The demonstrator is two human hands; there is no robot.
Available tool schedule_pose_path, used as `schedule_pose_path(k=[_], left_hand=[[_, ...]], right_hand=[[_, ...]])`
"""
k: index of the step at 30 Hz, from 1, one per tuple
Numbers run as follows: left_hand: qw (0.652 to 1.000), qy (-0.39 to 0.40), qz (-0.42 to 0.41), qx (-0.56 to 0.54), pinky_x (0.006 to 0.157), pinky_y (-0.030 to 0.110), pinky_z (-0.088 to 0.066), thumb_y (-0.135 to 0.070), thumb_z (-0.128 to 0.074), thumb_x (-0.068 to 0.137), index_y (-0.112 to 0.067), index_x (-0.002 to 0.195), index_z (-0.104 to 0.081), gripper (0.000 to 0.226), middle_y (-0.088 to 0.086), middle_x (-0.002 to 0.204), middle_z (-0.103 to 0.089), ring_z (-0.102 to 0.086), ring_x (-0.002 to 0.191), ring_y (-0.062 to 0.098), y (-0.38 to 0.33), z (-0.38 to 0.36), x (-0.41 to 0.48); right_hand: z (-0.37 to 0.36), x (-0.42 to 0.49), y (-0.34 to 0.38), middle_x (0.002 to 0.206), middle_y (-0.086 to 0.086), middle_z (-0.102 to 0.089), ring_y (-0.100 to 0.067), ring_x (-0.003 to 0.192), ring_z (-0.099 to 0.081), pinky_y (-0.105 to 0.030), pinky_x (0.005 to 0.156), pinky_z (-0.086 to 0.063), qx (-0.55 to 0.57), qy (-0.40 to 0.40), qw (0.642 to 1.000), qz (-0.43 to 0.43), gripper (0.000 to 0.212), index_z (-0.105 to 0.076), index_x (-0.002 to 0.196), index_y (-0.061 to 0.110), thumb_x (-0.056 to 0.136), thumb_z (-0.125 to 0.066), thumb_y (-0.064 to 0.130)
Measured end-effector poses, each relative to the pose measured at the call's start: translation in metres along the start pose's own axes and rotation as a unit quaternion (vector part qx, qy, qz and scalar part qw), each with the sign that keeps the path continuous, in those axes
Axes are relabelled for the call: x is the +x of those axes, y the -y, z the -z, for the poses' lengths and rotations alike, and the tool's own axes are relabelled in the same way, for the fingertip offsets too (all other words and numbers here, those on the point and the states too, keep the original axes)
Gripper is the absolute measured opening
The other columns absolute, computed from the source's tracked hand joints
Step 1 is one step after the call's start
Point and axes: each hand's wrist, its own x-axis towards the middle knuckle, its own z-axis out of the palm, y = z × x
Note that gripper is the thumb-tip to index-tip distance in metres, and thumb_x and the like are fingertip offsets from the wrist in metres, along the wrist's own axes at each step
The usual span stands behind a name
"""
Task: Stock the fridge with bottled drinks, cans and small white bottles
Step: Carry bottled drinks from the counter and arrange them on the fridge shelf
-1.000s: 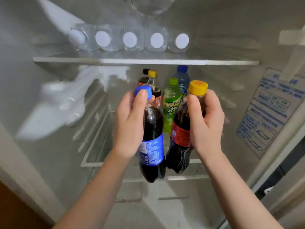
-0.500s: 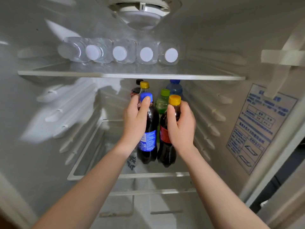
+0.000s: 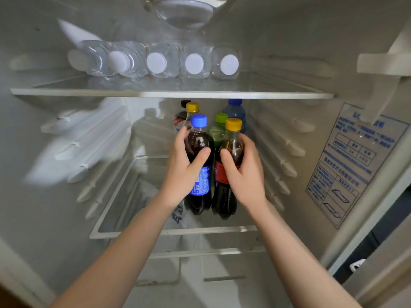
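The fridge fills the view, its outer edges cut off. Above the lower shelf sits the upper shelf, which carries a row of clear water bottles lying on their sides, white caps toward the camera (the leftmost ones smear together). To the right of the lower shelf, a blue-printed sticker is too blurred to read.

Both forearms reach in over the lower shelf's front rim. The left grip wraps the blue-capped cola bottle, thumb across its front and fingers behind. The right grip curls round the yellow-capped cola bottle in the same way. Both bottles stand upright, caps up, side by side over the middle of the lower shelf. Whether their bases touch it I cannot tell. Behind them on the lower shelf, four more bottles show little beyond their caps.
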Motion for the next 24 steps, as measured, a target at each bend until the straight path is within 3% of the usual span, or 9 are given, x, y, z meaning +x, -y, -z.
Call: schedule_pose_path(k=[3, 5, 7, 9, 12, 14, 17, 20, 24], left_hand=[[1.0, 0.026, 0.007, -0.014, 0.107, 0.012, -0.028, -0.036, -0.066, 0.077, -0.025, 0.146, -0.017, 0.086, -0.005, 0.146, -0.034, -0.033, 0.135, 0.003, 0.013, 0.001, -0.017], [0.998, 0.049, 0.026, 0.021, 0.108, 0.026, -0.033, -0.027, -0.071, 0.072, -0.022, 0.145, -0.018, 0.091, 0.0, 0.142, -0.038, -0.038, 0.133, 0.011, 0.025, 0.001, -0.027], [0.995, 0.065, 0.049, 0.059, 0.104, 0.036, -0.04, -0.018, -0.074, 0.073, -0.017, 0.138, -0.027, 0.08, 0.004, 0.134, -0.047, -0.047, 0.124, 0.017, 0.036, 0.002, -0.034], [0.994, 0.07, 0.056, 0.057, 0.098, 0.035, -0.044, -0.014, -0.074, 0.077, -0.025, 0.126, -0.034, 0.064, 0.001, 0.126, -0.054, -0.053, 0.116, 0.016, 0.042, 0.002, -0.037], [0.995, 0.072, 0.044, 0.053, 0.096, 0.031, -0.044, -0.013, -0.072, 0.079, -0.03, 0.123, -0.033, 0.062, 0.001, 0.125, -0.056, -0.055, 0.114, 0.016, 0.044, 0.003, -0.035], [0.996, 0.072, 0.041, 0.043, 0.098, 0.033, -0.044, -0.012, -0.072, 0.08, -0.026, 0.128, -0.034, 0.062, 0.003, 0.127, -0.055, -0.055, 0.116, 0.017, 0.046, 0.003, -0.033], [0.996, 0.06, 0.039, 0.046, 0.095, 0.024, -0.043, -0.014, -0.072, 0.08, -0.018, 0.135, -0.036, 0.066, 0.0, 0.128, -0.056, -0.055, 0.115, 0.013, 0.048, 0.002, -0.032], [0.997, 0.054, 0.039, 0.047, 0.092, 0.018, -0.041, -0.017, -0.073, 0.08, -0.017, 0.137, -0.035, 0.069, -0.002, 0.129, -0.055, -0.054, 0.115, 0.009, 0.051, 0.001, -0.032], [0.997, 0.053, 0.052, 0.034, 0.099, 0.031, -0.045, -0.018, -0.072, 0.08, -0.016, 0.141, -0.032, 0.073, -0.001, 0.133, -0.053, -0.053, 0.118, 0.009, 0.053, 0.0, -0.034]], right_hand=[[0.005, -0.025, -0.011, 0.121, 0.016, -0.054, 0.002, 0.114, -0.05, -0.013, 0.094, -0.04, 0.021, 0.045, 0.998, -0.041, 0.061, -0.042, 0.131, 0.022, 0.077, -0.067, 0.035], [0.007, -0.039, -0.017, 0.12, 0.019, -0.053, -0.001, 0.114, -0.052, -0.008, 0.088, -0.038, 0.008, 0.072, 0.995, -0.066, 0.068, -0.039, 0.134, 0.025, 0.074, -0.071, 0.025], [0.006, -0.047, -0.022, 0.113, 0.017, -0.054, -0.004, 0.107, -0.055, -0.009, 0.079, -0.038, -0.028, 0.084, 0.992, -0.088, 0.064, -0.042, 0.131, 0.023, 0.075, -0.073, 0.022], [0.005, -0.047, -0.026, 0.11, 0.014, -0.055, 0.001, 0.1, -0.052, -0.005, 0.075, -0.036, -0.039, 0.092, 0.99, -0.097, 0.059, -0.046, 0.129, 0.02, 0.077, -0.073, 0.022], [0.004, -0.041, -0.027, 0.109, 0.014, -0.056, 0.002, 0.099, -0.051, 0.004, 0.073, -0.032, -0.044, 0.092, 0.989, -0.104, 0.055, -0.047, 0.127, 0.02, 0.078, -0.073, 0.022], [0.001, -0.038, -0.028, 0.114, 0.009, -0.058, -0.007, 0.105, -0.055, -0.004, 0.078, -0.036, -0.053, 0.092, 0.99, -0.093, 0.052, -0.049, 0.126, 0.019, 0.079, -0.072, 0.021], [-0.003, -0.038, -0.029, 0.12, 0.0, -0.061, -0.018, 0.11, -0.057, -0.029, 0.085, -0.046, -0.08, 0.08, 0.99, -0.082, 0.053, -0.049, 0.128, 0.015, 0.08, -0.071, 0.023], [-0.006, -0.038, -0.031, 0.122, -0.001, -0.06, -0.019, 0.112, -0.056, -0.033, 0.086, -0.047, -0.092, 0.078, 0.989, -0.08, 0.056, -0.048, 0.13, 0.015, 0.08, -0.071, 0.025], [-0.009, -0.04, -0.03, 0.127, 0.003, -0.058, -0.016, 0.115, -0.055, -0.033, 0.087, -0.048, -0.1, 0.076, 0.987, -0.098, 0.06, -0.044, 0.133, 0.021, 0.08, -0.07, 0.03]])
